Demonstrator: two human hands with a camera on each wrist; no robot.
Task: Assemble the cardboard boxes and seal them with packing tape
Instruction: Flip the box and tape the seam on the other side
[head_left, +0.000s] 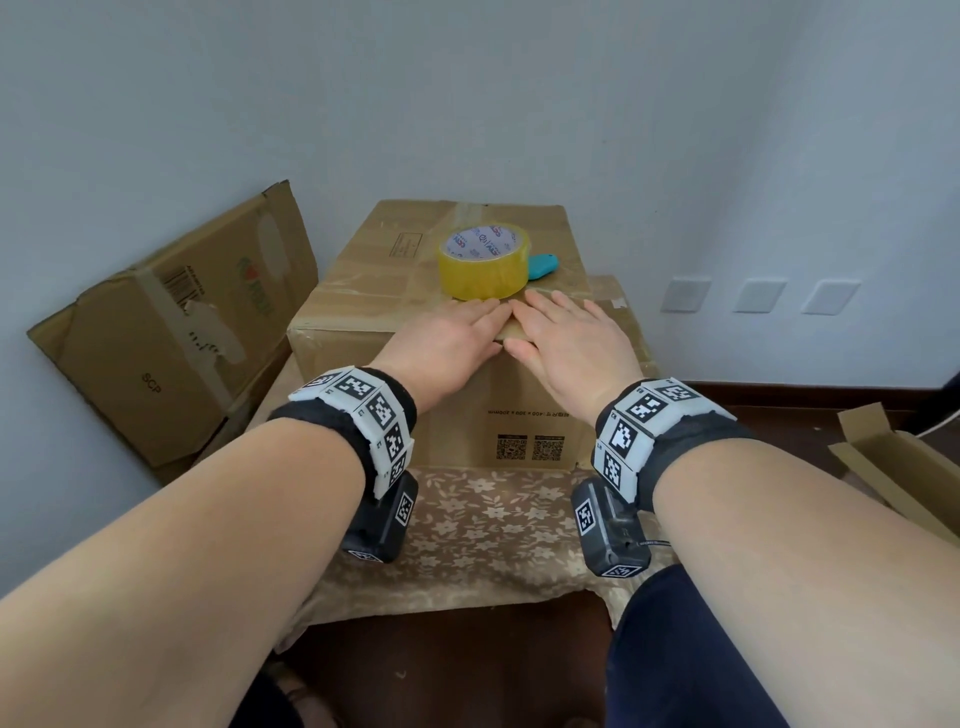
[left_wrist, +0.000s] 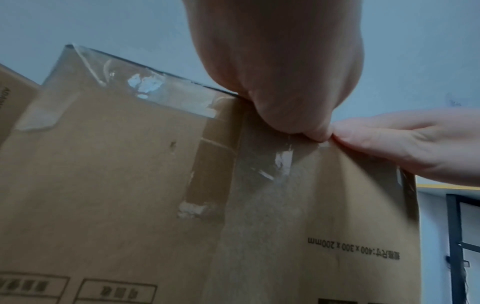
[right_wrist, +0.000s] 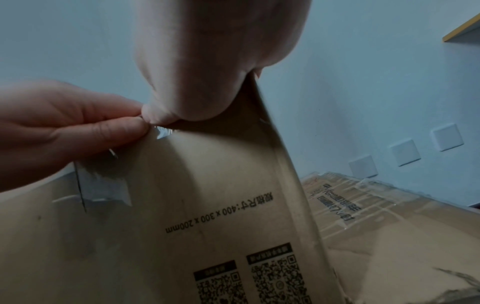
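Closed cardboard box (head_left: 441, 332) sits on the desk (head_left: 467, 525) w/ floral cloth, wall side. Both hands lie flat on its near top edge: left hand (head_left: 447, 343) and right hand (head_left: 571, 343) side by side, index tips meeting over the centre seam. Fingers straight and together, gripping nothing; thumbs hang over the front face, per wrist views, where the thumb tips touch each other right at a clear tape strip (left_wrist: 275, 162). Judging by that, they're pressing the tape end down over the edge.

Yellow tape roll (head_left: 483, 262) stands on the box top just beyond the fingertips, teal cutter (head_left: 543, 266) beside it. A flattened box (head_left: 176, 322) leans on the wall at left; another taped box (right_wrist: 389, 216) lies behind at right; open carton (head_left: 898, 467) at far right.

Handling est.: box prob. empty, so light; corrugated walls stiff but top flaps give under press, and old tape patches are slick. Best hold = palms on opposite side walls or under bottom corners, not flaps. Roll will slide off if the box is tipped.
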